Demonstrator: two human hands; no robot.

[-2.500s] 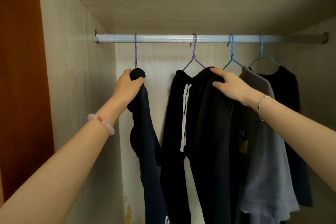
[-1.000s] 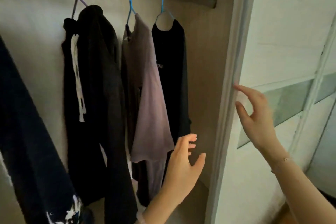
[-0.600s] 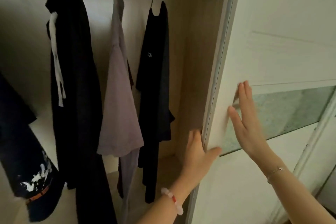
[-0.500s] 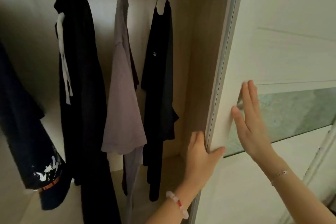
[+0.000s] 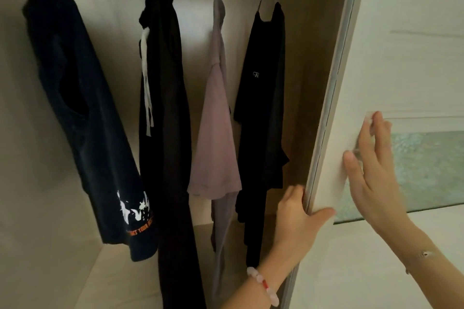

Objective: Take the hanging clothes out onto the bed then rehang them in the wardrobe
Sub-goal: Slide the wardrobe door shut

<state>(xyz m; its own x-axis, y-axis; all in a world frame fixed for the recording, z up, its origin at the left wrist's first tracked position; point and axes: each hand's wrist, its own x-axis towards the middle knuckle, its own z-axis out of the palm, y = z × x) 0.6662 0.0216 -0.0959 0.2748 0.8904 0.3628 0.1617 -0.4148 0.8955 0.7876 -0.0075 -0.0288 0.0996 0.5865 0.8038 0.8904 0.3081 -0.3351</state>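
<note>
Left hand (image 5: 297, 218) now grips the door (image 5: 411, 57) edge, having released the clothes (image 5: 165, 98); right hand (image 5: 371, 170) lies flat, fingers open, on its face. All four garments hang rehung; closing the wardrobe likely remains.

Left grip (image 5: 298, 218) curled, right grip (image 5: 371, 170) flat.

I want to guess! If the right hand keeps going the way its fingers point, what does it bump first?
The right hand lies flat on the wardrobe door, fingers pointing up. Sliding on, it would probably just meet more door panel, nothing else.
</note>
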